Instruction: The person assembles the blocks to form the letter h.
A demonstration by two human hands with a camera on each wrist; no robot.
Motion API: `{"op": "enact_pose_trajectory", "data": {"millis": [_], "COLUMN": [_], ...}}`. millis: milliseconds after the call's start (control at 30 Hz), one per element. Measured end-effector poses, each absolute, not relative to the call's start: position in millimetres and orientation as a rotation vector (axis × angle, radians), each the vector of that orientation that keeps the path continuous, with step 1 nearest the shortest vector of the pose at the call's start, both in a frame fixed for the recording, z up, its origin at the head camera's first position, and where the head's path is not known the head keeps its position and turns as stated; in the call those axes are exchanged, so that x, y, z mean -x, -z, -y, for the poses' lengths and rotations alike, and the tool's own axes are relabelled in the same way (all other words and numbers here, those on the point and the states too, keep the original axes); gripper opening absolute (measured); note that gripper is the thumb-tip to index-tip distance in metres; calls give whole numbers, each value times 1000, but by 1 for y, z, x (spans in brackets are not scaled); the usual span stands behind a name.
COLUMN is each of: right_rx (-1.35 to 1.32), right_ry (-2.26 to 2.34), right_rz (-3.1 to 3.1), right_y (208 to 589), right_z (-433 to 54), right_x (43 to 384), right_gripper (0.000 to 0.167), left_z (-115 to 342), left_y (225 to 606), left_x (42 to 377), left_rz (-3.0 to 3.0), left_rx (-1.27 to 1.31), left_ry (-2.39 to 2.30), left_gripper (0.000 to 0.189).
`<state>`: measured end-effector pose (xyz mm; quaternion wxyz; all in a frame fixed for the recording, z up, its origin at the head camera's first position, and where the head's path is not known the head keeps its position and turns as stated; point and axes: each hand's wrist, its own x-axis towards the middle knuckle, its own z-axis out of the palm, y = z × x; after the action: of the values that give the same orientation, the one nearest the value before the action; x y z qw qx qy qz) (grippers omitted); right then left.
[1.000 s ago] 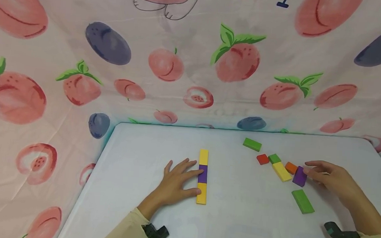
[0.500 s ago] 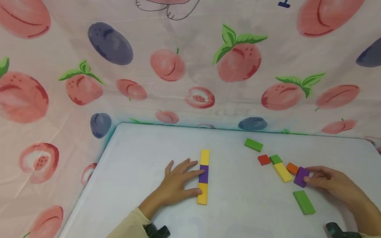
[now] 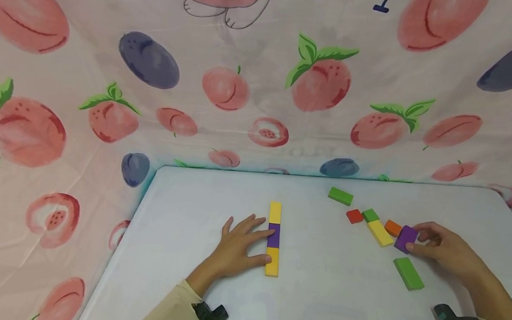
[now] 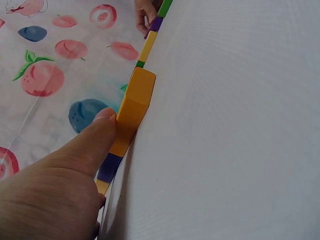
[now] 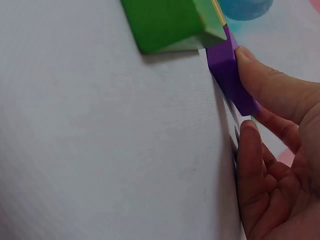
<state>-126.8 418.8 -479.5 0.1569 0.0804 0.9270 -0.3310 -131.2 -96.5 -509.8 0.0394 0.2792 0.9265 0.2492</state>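
Observation:
In the head view, a straight row of blocks lies left of the table's middle: a yellow block (image 3: 275, 212), a purple block (image 3: 273, 241) and a nearer orange-yellow block (image 3: 272, 269). My left hand (image 3: 232, 247) spreads beside it, the index fingertip on the purple block and the thumb on the near one. The left wrist view shows that thumb against the orange-yellow block (image 4: 134, 107). At the right, my right hand (image 3: 452, 253) pinches another purple block (image 3: 405, 238). In the right wrist view its thumb presses this purple block's (image 5: 227, 70) upper face; the block looks slightly tilted.
Near the right hand lie a green block (image 3: 408, 274), an orange block (image 3: 392, 227), a yellow block (image 3: 379, 233), a small green block (image 3: 370, 215) and a red block (image 3: 354, 216). Another green block (image 3: 340, 196) sits farther back. A fruit-print cloth (image 3: 246, 40) hangs behind the white table (image 3: 336, 294).
My right hand has closed its thumb and fingers on the right-hand purple block, which has turned slightly. The left hand stays on the row.

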Motion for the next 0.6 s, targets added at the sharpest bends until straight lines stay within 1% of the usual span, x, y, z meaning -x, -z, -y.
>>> {"op": "enact_pose_trajectory", "data": {"millis": [200,500,600], "right_rx": [-245,-289,-329], "right_ry": [991,1034,1077], "right_rz": [-2633,-2662,-2665], "right_y": [479,483,484], "right_z": [-417,-414,-413], "right_x": [125,119,119], "right_gripper": [82,83,80], "left_z": [97,97,96], "left_y": [508,509,508], "left_x": [130,130,130], "left_rz": [-2834,-2845,-2850], "left_rx": [-862,-861,-866], "left_ry": [-783,-772,-776], "left_gripper": [62,61,61]}}
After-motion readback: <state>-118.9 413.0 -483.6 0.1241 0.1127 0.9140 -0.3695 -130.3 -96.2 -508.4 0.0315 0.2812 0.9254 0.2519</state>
